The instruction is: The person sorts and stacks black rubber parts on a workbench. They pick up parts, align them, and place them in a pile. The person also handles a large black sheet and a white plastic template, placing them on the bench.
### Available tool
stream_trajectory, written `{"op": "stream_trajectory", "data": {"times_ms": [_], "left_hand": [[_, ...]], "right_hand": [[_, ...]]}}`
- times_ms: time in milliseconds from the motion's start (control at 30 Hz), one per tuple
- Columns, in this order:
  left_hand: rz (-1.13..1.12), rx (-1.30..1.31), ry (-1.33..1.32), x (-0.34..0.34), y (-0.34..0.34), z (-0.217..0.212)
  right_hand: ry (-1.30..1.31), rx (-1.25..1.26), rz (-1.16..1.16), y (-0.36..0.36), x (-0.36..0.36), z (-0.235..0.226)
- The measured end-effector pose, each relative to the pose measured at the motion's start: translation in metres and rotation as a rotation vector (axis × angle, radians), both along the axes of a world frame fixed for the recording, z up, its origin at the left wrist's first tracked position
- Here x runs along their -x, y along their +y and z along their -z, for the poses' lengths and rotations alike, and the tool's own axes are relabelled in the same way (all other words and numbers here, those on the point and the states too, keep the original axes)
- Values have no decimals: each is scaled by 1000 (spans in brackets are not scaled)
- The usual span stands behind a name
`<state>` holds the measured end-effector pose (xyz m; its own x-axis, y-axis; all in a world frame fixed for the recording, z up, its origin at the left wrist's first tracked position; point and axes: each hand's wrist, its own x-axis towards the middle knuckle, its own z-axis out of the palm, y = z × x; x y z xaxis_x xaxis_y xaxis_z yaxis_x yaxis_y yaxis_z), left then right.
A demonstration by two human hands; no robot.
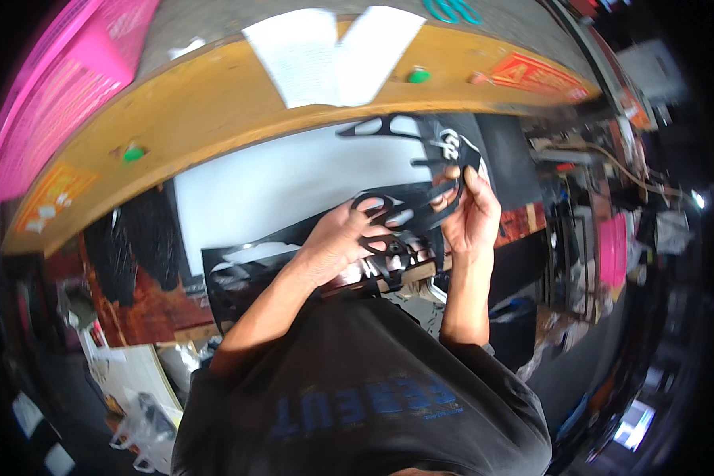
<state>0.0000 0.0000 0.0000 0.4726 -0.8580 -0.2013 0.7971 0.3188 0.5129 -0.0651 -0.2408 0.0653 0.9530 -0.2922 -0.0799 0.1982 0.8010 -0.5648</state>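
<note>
My left hand (337, 242) is closed around the looped handles of a pair of black scissors (377, 208). The blades point right, toward my other hand, and blur into the dark material there. Between the thumb and fingers of my right hand (472, 213) is a black cut-out piece (446, 135) with white marks and finger-like strips. A black sheet with cut-out holes (250, 258) lies below and left of my left hand, along the table's near edge. Whether it joins the piece in my right hand, I cannot tell.
A white board (250, 178) lies under my hands. Beyond it runs a yellow wooden ledge (206, 95) with white papers (297, 59) and a green knob (419, 74). A pink basket (79, 87) stands far left. Black material (147, 238) lies left, near a cluttered rack (583, 238) at right.
</note>
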Motion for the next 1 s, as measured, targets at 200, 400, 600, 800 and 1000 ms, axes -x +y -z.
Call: {"op": "stream_trajectory", "data": {"times_ms": [200, 400, 600, 800, 1000], "left_hand": [[-296, -351, -196, 17, 49, -26], [-530, -748, -225, -8, 176, -3], [-617, -982, -562, -57, 293, -56], [-542, -1306, -820, -97, 429, -117], [-457, -1688, -1097, -80, 463, -62]], "right_hand": [[351, 357, 23, 11, 0, 30], [452, 628, -549, 88, -3, 52], [267, 710, -1153, 209, -39, 58], [-71, 909, -1311, 354, -79, 46], [-222, 1205, -1262, 275, -41, 76]]}}
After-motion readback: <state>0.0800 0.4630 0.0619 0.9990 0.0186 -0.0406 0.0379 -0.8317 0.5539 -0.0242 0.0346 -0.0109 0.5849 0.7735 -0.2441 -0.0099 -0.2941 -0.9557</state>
